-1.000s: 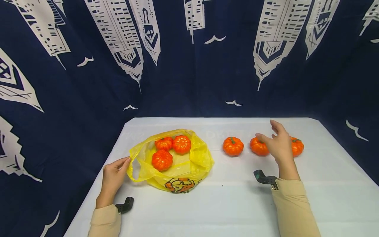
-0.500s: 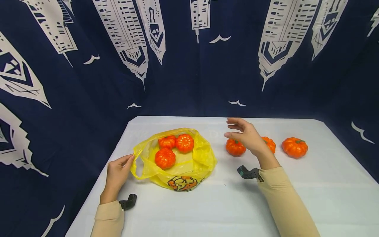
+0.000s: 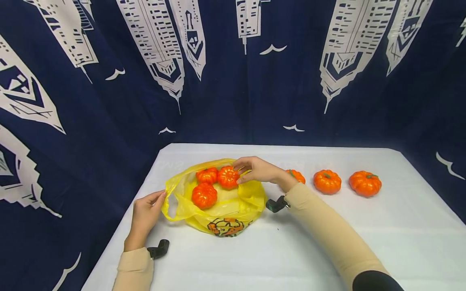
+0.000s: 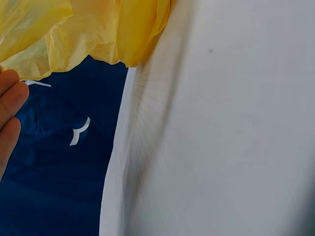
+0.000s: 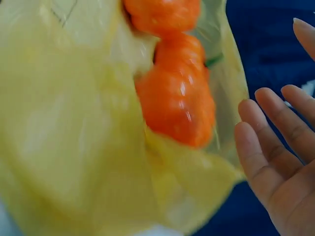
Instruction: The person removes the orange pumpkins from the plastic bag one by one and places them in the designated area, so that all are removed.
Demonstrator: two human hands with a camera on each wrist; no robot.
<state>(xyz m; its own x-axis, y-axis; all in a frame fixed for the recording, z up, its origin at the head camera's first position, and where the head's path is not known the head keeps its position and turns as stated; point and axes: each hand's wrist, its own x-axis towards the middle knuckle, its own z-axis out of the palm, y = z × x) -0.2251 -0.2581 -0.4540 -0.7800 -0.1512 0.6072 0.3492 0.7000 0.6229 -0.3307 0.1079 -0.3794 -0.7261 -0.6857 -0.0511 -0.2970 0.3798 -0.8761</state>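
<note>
A yellow plastic bag (image 3: 252, 196) stands with its mouth spread on the left half of the table. My left hand (image 3: 145, 216) pinches the bag's handle at its left side; in the left wrist view only some fingertips (image 4: 14, 101) show beside the yellow film. Inside the bag lie three small orange pumpkins, one at the front (image 3: 204, 196). Over the bag's right rim reaches my right hand (image 3: 260, 169), its fingertips close by the right-hand pumpkin (image 3: 227, 178). The right wrist view shows that hand's fingers (image 5: 283, 120) spread and holding nothing, beside the bag's edge.
Right of the bag, three more orange pumpkins sit in a row: one partly behind my right wrist (image 3: 296, 176), a middle pumpkin (image 3: 327, 182) and a far-right pumpkin (image 3: 365, 184). The white table (image 3: 255, 258) ends at a dark blue printed curtain (image 3: 225, 109).
My right hand has swept left, from above the pumpkins in the row to the bag's mouth. My left hand keeps its pinch on the bag. The head view has shifted slightly.
</note>
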